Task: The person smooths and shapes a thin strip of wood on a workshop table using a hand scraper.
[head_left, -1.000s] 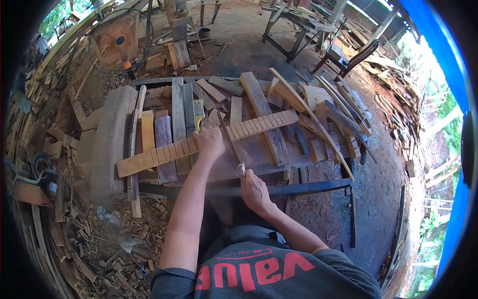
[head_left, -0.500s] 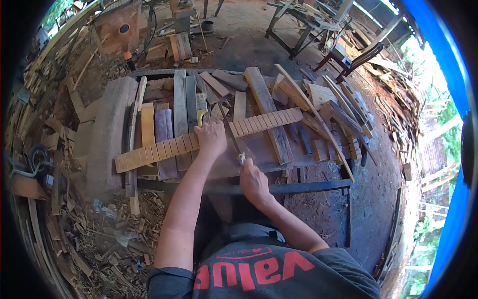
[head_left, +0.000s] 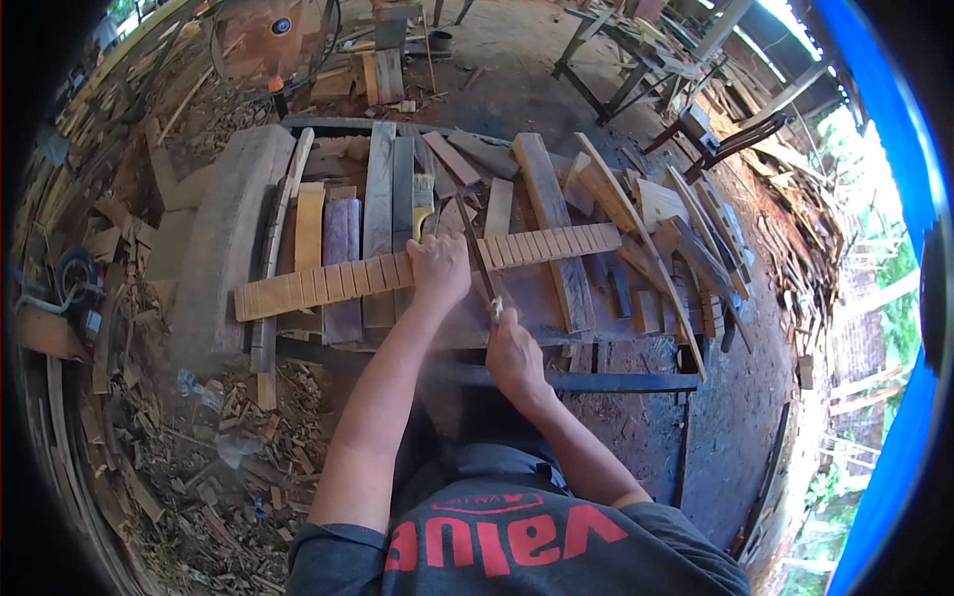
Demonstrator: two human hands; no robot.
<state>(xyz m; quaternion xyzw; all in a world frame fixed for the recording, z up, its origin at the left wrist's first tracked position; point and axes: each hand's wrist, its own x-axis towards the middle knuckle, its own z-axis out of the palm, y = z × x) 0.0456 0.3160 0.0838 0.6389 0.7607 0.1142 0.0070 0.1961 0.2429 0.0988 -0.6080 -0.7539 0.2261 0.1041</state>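
A long wooden strip [head_left: 348, 282] with many crosswise grooves lies slantwise over other boards on the workbench. My left hand [head_left: 439, 268] is closed around its middle. Just right of that hand, a narrow dark blade [head_left: 476, 246] crosses the strip; its pale handle end [head_left: 496, 307] is in my right hand [head_left: 516, 360], whose fingers are wrapped round it. Where the blade meets the wood is too small to make out. Beyond my left hand is a brush [head_left: 423, 199] with a yellow handle.
A thick beam [head_left: 234, 233] lies at the bench's left. Loose boards and a long thin slat [head_left: 646, 248] cover its right part. A chair [head_left: 730, 139] stands beyond on the right, a fan [head_left: 278, 40] at the back left. Wood scraps litter the floor.
The view has shifted slightly, so the bench appears a little higher and further right. Both hands keep their holds, on the strip and on the blade's handle.
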